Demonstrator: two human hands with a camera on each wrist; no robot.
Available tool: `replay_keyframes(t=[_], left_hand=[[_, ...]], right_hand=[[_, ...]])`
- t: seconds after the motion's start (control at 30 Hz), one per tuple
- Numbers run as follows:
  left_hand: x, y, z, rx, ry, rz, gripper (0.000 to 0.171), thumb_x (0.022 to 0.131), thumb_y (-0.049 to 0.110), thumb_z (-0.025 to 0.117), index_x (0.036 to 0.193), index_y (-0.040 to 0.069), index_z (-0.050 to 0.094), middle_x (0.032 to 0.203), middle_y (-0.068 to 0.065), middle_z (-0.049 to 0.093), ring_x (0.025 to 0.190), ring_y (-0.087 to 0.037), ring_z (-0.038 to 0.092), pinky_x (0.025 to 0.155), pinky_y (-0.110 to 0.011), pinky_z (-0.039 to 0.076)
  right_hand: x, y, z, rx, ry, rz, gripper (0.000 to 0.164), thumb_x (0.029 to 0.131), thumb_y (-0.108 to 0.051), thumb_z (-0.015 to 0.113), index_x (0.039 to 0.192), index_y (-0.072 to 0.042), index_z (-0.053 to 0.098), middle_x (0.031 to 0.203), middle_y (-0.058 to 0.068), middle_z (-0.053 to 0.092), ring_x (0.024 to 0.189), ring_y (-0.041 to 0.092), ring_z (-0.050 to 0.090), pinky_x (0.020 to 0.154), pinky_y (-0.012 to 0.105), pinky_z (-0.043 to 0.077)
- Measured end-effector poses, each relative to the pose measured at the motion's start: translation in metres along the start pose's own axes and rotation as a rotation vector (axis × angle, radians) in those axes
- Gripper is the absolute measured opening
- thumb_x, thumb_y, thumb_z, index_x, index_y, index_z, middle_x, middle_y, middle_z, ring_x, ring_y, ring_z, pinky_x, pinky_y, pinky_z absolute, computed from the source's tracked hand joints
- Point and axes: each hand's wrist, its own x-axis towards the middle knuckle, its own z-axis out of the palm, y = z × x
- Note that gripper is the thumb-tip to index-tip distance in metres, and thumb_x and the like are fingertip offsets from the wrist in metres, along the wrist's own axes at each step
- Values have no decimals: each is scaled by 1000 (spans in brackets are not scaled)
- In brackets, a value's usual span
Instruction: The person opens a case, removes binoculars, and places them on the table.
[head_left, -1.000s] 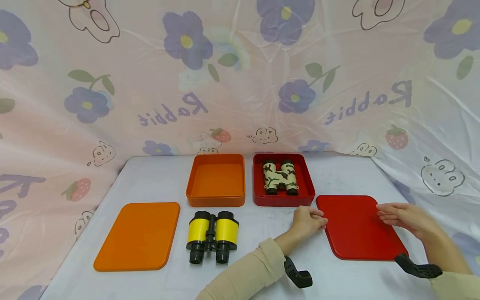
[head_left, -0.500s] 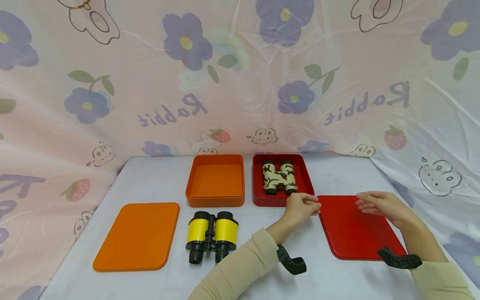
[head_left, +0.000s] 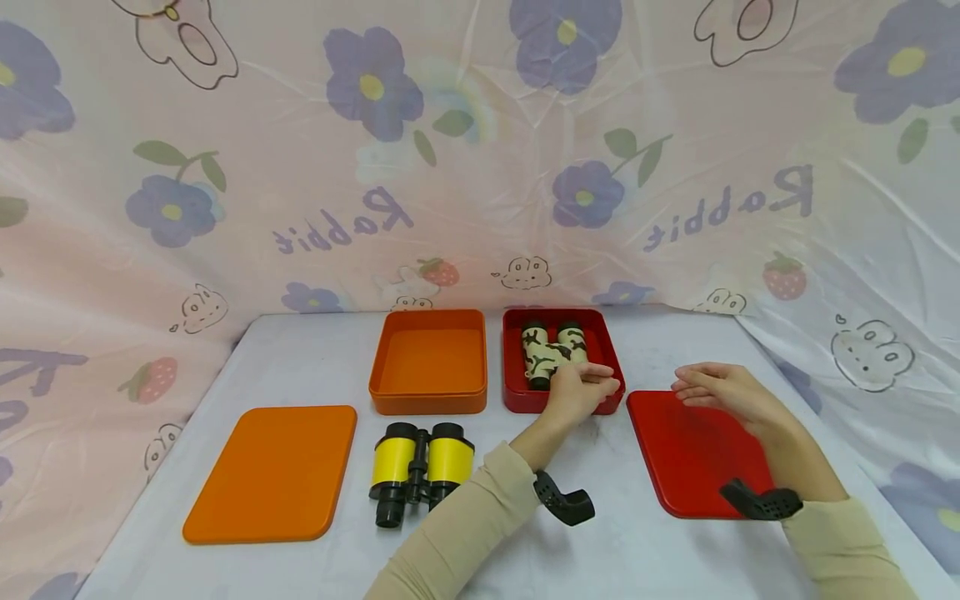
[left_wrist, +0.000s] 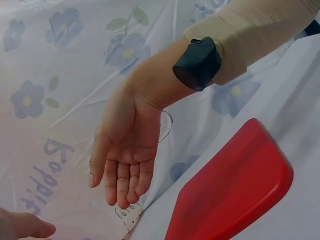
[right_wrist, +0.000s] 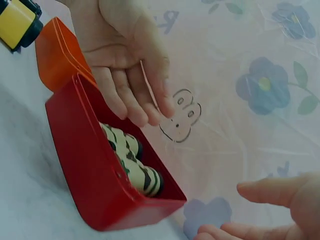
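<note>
My left hand (head_left: 573,396) hovers over the front of the red box (head_left: 517,401), its fingers loosely extended and holding nothing. Inside that box lie camouflage-patterned binoculars (head_left: 537,352); in the head view the hand hides part of them, while the right wrist view shows the binoculars (right_wrist: 131,162) below the hand. Over the far part of the red lid (head_left: 697,462) hangs my right hand (head_left: 726,396), palm turned inward, with relaxed fingers and nothing in them. The left wrist view shows this right hand (left_wrist: 130,137) apart from the lid.
An orange box (head_left: 429,404) stands left of the red one, with nothing in it. Yellow and black binoculars (head_left: 450,458) rest in front, partly behind the left sleeve. The orange lid (head_left: 273,475) lies at the left. A patterned cloth (head_left: 465,217) hangs behind the table.
Both hands have moved left and farther back. The left hand has gone from the red lid's left edge to above the red box; the right has passed from the lid's right edge over it.
</note>
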Motion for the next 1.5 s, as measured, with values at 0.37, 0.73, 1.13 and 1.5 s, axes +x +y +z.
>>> replay_keyframes(t=[0.37, 0.73, 1.13, 1.5], left_hand=[[8, 10, -22, 3, 51, 34, 20, 88, 16, 70, 105, 7, 72, 103, -12, 74, 90, -19, 72, 76, -21, 59], [16, 12, -39, 6, 117, 31, 23, 88, 18, 69, 108, 5, 72, 106, -11, 74, 94, -17, 70, 75, -20, 57], [27, 5, -57, -14, 172, -9, 23, 92, 15, 63, 112, 6, 71, 114, -12, 69, 100, -22, 65, 84, -28, 56], [38, -5, -64, -5, 219, -71, 31, 95, 17, 58, 123, 5, 64, 124, -14, 65, 114, -28, 62, 99, -36, 54]], right_hand=[[12, -20, 15, 49, -63, -44, 61, 102, -29, 47, 136, 19, 35, 108, 0, 71, 90, -2, 68, 84, 21, 59], [25, -38, 32, 59, -41, -89, 58, 103, -29, 43, 138, 17, 35, 128, 28, 61, 97, 1, 69, 89, 24, 58], [47, -44, 55, 98, -39, -43, 62, 103, -33, 40, 144, 13, 30, 145, 35, 40, 128, 35, 55, 103, 33, 50], [67, -51, 75, 145, -36, 28, 66, 104, -39, 37, 147, 10, 26, 151, 31, 34, 140, 43, 38, 117, 47, 34]])
